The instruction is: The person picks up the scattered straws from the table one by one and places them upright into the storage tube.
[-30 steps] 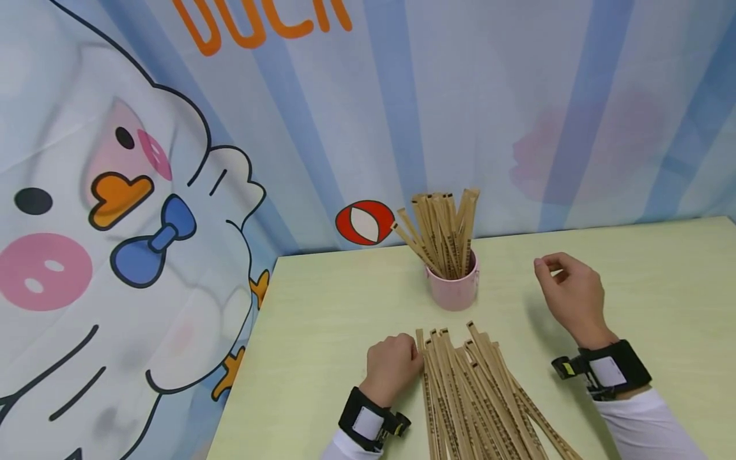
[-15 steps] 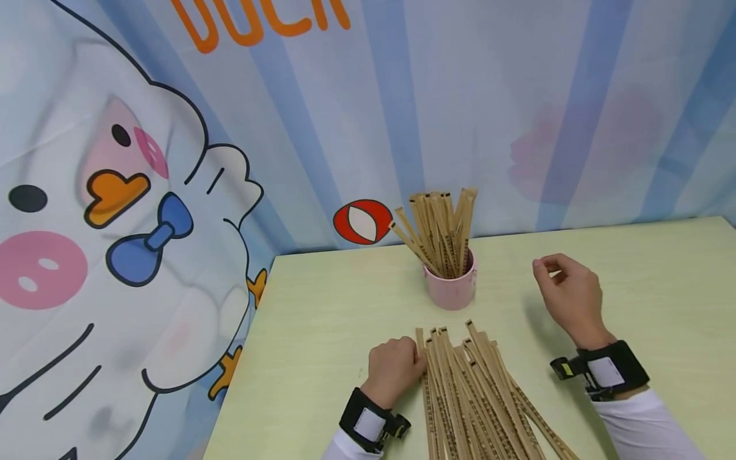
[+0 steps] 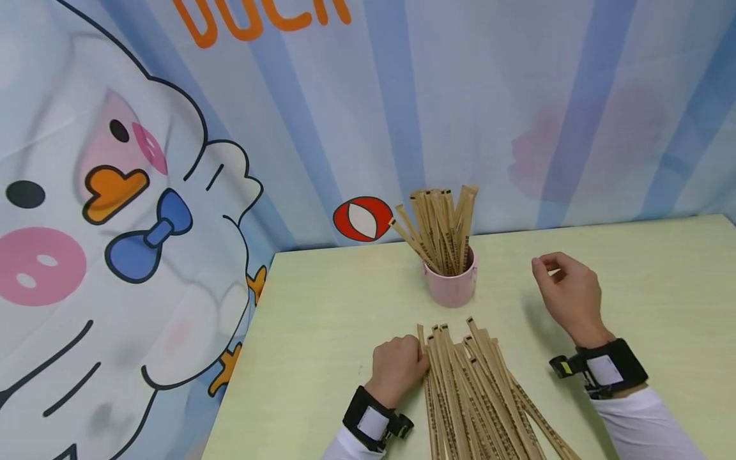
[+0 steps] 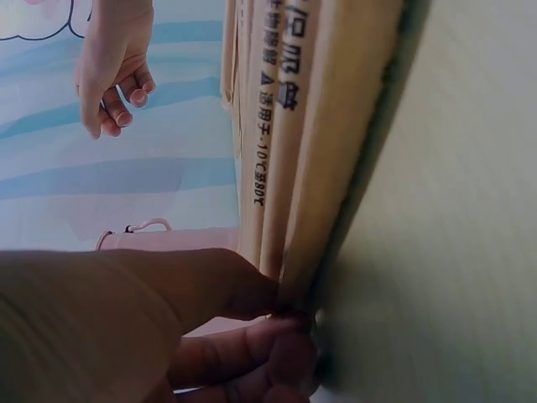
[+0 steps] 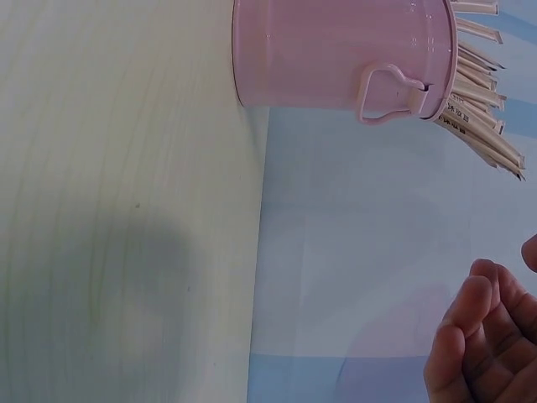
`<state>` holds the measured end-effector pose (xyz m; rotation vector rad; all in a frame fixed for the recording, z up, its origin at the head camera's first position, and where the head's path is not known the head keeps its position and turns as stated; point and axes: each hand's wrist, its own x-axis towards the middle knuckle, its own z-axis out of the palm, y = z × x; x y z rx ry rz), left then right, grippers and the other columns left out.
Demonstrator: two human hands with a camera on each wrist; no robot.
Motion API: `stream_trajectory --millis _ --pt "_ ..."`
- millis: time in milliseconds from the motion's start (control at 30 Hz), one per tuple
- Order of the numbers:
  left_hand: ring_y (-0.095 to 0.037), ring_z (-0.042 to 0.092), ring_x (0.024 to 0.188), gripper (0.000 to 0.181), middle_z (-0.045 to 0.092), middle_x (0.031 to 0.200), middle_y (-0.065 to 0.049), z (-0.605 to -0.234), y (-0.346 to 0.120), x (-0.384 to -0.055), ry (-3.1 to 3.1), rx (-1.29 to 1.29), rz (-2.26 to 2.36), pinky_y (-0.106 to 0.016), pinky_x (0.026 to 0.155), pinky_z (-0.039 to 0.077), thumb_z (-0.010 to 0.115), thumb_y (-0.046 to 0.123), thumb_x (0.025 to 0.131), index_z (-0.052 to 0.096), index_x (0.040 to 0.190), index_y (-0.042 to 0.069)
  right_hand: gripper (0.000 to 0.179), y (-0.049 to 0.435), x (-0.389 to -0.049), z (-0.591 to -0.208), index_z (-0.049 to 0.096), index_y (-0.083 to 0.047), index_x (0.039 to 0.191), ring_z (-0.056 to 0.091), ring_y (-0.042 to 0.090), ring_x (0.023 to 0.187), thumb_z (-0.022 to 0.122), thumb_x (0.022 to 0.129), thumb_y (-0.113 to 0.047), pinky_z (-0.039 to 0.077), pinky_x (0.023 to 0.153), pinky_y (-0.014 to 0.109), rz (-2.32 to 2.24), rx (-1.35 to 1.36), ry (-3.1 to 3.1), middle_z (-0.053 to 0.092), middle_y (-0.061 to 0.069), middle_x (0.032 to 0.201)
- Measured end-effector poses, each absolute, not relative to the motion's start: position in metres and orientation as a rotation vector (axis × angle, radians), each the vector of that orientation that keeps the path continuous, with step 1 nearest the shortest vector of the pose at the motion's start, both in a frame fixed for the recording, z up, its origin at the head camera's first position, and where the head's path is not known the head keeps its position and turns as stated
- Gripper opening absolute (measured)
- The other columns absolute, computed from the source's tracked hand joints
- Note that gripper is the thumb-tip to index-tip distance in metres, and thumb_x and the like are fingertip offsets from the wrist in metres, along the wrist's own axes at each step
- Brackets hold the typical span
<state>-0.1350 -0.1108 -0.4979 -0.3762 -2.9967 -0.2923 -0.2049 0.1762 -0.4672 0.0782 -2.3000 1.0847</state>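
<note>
A pile of paper-wrapped drinking straws (image 3: 480, 399) lies lengthwise on the table. At the pile's left edge my left hand (image 3: 398, 365) pinches the outermost straw (image 4: 331, 168) near its far end, between thumb and fingers, as the left wrist view shows. Right of the pile, my right hand (image 3: 569, 299) hovers above the table with loosely curled fingers and holds nothing. Behind the pile stands a small pink bucket (image 3: 451, 291), with more wrapped straws (image 3: 439, 233) upright in it and a few leaning left.
The pale wooden table (image 3: 322, 306) ends at the back against a blue striped cloth (image 3: 477, 96) with cartoon prints. In the right wrist view the bucket's handle (image 5: 369, 92) hangs on its side. Each wrist wears a black camera strap (image 3: 618, 367).
My left hand has shifted very slightly right against the edge of the pile. The right hand, the bucket and the straws look unmoved; the head view drifts a little.
</note>
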Motion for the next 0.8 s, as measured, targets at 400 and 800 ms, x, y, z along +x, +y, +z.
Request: stream_trajectory --millis 400,800 --pt "-0.005 0.031 0.038 0.031 0.033 0.047 0.009 -0.471 -0.128 -0.145 -2.884 -0.286 -0.565 -0.02 0.035 0.018 0.058 0.016 0.082 0.044 0.055 0.02 0.024 0.178 -0.205 -0.466 0.068 0.001 0.091 0.053 0.023 0.062 0.059 0.091 -0.021 0.037 0.052 0.026 1.092 0.063 -2.3 0.066 0.017 0.08" --pt "-0.006 0.051 0.052 0.019 0.062 0.063 0.004 -0.4 -0.148 -0.171 -2.464 -0.153 -0.791 -0.021 0.042 0.038 0.057 0.022 0.09 0.07 0.078 0.014 0.025 0.177 -0.204 -0.465 0.068 0.002 0.092 0.053 0.024 0.062 0.058 0.092 -0.021 0.037 0.053 0.028 1.093 0.073 -2.302 0.066 0.018 0.08"
